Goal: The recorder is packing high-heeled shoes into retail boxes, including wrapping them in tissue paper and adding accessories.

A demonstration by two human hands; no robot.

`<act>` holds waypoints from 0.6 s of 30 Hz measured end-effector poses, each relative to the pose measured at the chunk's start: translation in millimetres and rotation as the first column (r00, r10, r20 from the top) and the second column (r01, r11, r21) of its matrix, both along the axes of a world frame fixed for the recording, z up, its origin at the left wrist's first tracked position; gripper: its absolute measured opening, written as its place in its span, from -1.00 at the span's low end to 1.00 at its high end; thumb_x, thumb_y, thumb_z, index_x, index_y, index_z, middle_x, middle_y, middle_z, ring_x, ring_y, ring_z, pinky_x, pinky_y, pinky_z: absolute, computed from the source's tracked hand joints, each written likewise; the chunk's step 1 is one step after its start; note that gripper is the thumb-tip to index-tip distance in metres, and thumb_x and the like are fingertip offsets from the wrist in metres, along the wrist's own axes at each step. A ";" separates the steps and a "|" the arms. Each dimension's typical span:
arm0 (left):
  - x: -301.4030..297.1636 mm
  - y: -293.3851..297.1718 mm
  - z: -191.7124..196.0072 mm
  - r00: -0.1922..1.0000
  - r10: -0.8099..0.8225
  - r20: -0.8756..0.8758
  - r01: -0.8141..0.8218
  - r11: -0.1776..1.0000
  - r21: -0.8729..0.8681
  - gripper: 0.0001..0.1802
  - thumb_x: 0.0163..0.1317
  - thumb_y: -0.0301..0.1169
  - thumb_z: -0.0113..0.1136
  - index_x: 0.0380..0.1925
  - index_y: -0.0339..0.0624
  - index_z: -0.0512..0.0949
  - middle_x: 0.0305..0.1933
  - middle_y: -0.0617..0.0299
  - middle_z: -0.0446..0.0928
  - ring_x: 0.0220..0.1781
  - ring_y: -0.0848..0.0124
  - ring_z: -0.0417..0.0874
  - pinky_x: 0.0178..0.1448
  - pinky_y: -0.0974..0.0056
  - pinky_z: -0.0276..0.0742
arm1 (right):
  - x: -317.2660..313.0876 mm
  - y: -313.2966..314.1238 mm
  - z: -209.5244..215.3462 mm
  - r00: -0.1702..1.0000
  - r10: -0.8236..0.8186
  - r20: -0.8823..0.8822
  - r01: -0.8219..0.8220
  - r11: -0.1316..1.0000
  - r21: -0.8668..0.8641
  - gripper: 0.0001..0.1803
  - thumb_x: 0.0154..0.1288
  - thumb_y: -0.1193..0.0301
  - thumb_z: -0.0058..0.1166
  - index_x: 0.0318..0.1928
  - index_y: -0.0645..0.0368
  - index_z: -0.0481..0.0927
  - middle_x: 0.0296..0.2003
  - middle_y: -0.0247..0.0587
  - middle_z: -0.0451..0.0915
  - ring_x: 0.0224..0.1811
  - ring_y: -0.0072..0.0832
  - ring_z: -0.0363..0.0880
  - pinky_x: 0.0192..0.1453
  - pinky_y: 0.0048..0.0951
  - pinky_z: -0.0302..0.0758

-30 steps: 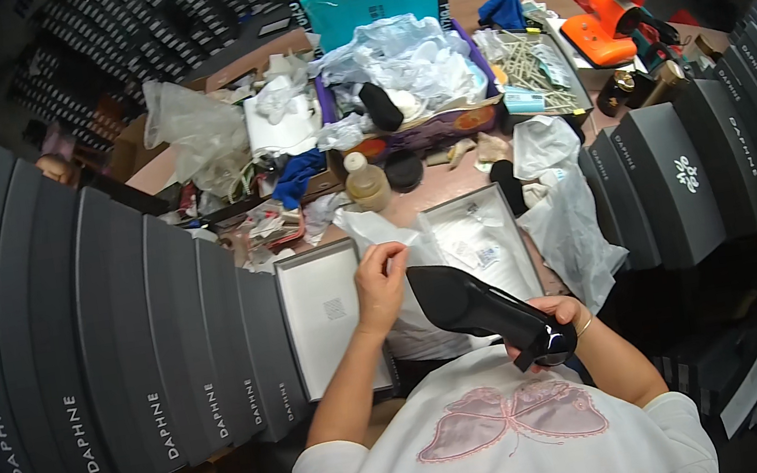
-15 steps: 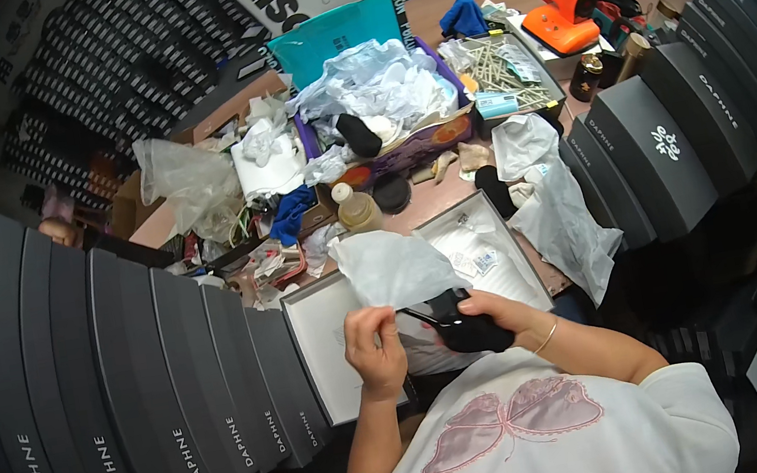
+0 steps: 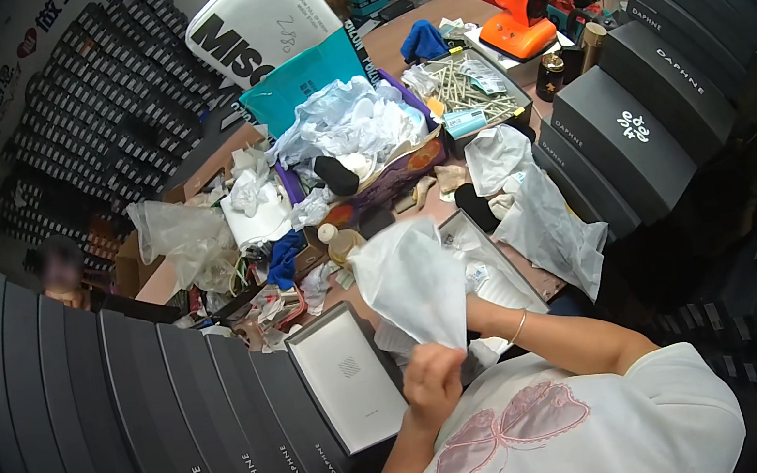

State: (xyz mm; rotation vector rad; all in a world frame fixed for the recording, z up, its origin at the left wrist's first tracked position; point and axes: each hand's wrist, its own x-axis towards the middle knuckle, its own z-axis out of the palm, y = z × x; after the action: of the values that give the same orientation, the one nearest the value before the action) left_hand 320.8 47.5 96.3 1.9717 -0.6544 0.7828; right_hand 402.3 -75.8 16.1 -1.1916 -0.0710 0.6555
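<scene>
My left hand [image 3: 435, 383] is closed, pinching the lower corner of a thin white sheet of wrapping tissue [image 3: 412, 275]. The sheet stands up in front of me and hides most of my right hand [image 3: 480, 315]. Only the back of that hand and the wrist with a thin bangle show; its fingers are out of sight behind the tissue. The black shoe seen earlier in that hand cannot be made out now. Just beyond the right wrist lies an open shoebox [image 3: 537, 299] with white paper inside. Left of my hands is a grey lid with a white inside [image 3: 350, 383].
Dark grey shoeboxes [image 3: 146, 418] stand in a row at left; more boxes [image 3: 624, 141] are stacked at right. Behind are a purple-edged carton of crumpled tissue [image 3: 346, 119], a tray of sticks [image 3: 473, 80], a bottle [image 3: 337, 241], an orange device [image 3: 515, 25] and white paper [image 3: 553, 225].
The tissue sheet has swung upright and lower, over my right hand and the black shoe it held. My left hand has moved right and nearer to me. The view has shifted.
</scene>
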 end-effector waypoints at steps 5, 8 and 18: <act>-6.8 -10.3 -6.6 0.968 -0.089 -0.234 0.096 0.995 0.018 -0.83 0.03 -0.66 0.30 -0.35 -0.28 0.56 -0.36 0.12 0.53 -0.41 0.22 0.55 -0.36 0.27 0.47 | 13.9 -6.7 -69.7 0.982 0.074 0.175 -0.031 0.971 -0.236 -0.47 0.38 0.08 -0.03 0.21 0.15 0.42 0.14 -0.17 0.48 0.19 -0.45 0.42 0.24 -0.34 0.38; -2.3 -9.8 -15.0 0.938 -0.018 -0.345 0.026 0.999 0.020 -0.84 0.05 -0.65 0.28 -0.34 -0.28 0.56 -0.37 0.10 0.53 -0.40 0.21 0.56 -0.34 0.25 0.48 | 12.5 -2.5 -107.9 0.860 0.183 0.477 0.008 0.929 -0.370 -0.48 0.39 0.09 -0.04 0.22 0.14 0.41 0.14 -0.19 0.48 0.21 -0.45 0.41 0.27 -0.31 0.37; -21.7 13.0 -38.9 0.861 0.069 -0.504 -0.291 0.880 -0.376 -0.61 0.23 -0.36 0.26 0.01 -0.23 0.43 0.01 0.10 0.49 0.02 0.29 0.50 0.12 0.23 0.38 | 8.0 -12.0 -65.4 0.824 0.279 0.493 -0.057 0.907 -0.417 -0.62 0.43 0.29 -0.09 0.16 0.20 0.43 0.07 -0.19 0.51 0.07 -0.40 0.48 0.18 -0.42 0.40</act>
State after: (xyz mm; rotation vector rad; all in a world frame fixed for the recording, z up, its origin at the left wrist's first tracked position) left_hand 299.2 60.4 57.3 1.7133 0.0212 0.4644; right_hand 410.3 -87.7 -49.3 -1.7516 -0.5618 0.4758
